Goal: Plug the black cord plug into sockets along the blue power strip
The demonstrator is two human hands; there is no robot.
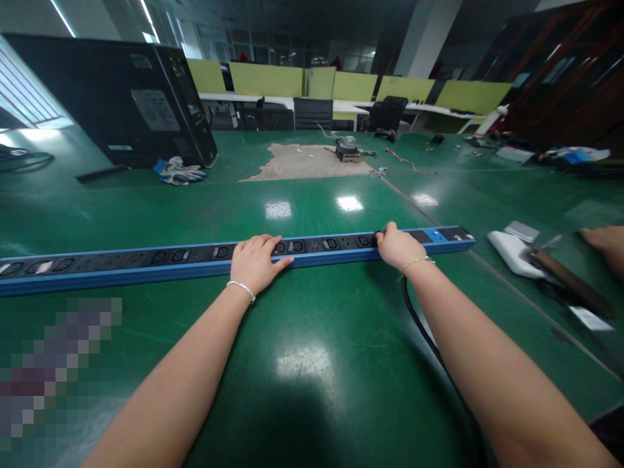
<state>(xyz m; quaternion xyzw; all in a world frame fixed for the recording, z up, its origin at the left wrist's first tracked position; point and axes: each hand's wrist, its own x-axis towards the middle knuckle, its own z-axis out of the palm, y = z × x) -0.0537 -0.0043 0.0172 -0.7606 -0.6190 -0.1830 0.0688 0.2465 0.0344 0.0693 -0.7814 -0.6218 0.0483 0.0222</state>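
Observation:
A long blue power strip with a black socket face lies across the green table. My left hand rests over the strip near its middle, thumb apart along the front side and fingers over the top. My right hand is closed at a socket towards the strip's right end, on the dark plug of a black power cord. Most of the plug is hidden by the fingers. From under my right wrist the cord runs down towards the bottom of the view.
A black computer case stands at the back left, with work gloves beside it. A round grey device sits on a bare patch further back. On the right lie a white device and a brown-handled tool, near another person's hand.

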